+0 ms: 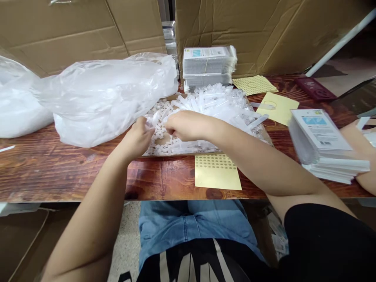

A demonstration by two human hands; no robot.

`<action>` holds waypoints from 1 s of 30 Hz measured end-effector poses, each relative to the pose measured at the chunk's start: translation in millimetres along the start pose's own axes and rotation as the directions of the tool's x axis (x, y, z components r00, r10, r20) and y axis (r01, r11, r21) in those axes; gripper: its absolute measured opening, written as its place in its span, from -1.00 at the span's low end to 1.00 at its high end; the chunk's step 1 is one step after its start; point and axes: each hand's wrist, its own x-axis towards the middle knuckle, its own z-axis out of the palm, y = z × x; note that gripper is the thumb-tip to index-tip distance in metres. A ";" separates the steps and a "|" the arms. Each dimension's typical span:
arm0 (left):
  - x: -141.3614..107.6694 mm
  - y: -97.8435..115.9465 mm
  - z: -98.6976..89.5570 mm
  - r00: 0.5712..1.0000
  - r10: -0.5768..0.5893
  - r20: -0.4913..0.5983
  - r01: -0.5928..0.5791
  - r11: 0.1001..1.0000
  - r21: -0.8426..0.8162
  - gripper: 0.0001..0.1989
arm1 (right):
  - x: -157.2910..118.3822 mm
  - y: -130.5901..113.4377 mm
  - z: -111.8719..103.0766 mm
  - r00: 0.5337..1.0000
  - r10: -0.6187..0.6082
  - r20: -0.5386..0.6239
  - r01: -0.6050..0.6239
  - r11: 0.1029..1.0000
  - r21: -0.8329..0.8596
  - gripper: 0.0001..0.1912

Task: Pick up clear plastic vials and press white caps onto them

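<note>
A shallow cardboard tray [188, 154] holds small white plastic pieces [158, 129] on its left side and a heap of clear plastic tubes [217, 100] on its right. My left hand [138, 137] is at the tray's left edge, its fingers closed around a clear plastic piece [150, 122] whose exact shape is blurred. Over the small white pieces, my right hand [186, 126] is closed with its fingertips pointing down and left. Whatever those fingertips grip is hidden.
A large translucent plastic bag [108, 98] lies left of the tray. Behind it stand banded packaged cards [205, 60]. Yellow sticker sheets [217, 180] lie in front and behind right. Another card stack [323, 133] is at right, beside another person's arm [364, 152]. Cardboard boxes [229, 31] wall the back.
</note>
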 end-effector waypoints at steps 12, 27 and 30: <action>-51.9 -7.8 32.3 0.986 -0.083 -0.146 -0.112 0.327 -0.938 -0.60 | 31.2 -6.7 30.1 0.989 -0.044 0.143 0.069 0.982 -0.178 -0.70; -63.8 2.9 35.2 0.996 -0.082 0.040 0.049 0.113 -0.992 -0.61 | 8.8 17.2 27.0 0.758 -0.060 -0.650 0.361 0.868 0.341 -0.85; -62.6 -1.4 39.7 0.996 -0.090 0.009 0.023 0.157 -0.987 -0.59 | 11.9 17.7 27.8 0.720 -0.010 -0.694 0.363 0.858 0.364 -0.87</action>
